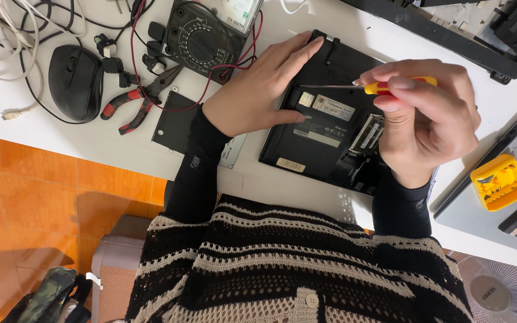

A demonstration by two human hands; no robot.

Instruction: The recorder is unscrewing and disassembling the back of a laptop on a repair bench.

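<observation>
At centre frame we see the upturned black laptop (324,128) on the white table (115,146). Our left hand (261,90) lies flat and spread on its base; our right hand (423,116) grips a yellow-handled screwdriver (369,87) (tip apparently touching the base). Red-handled pliers (139,101) lie upper left.
</observation>
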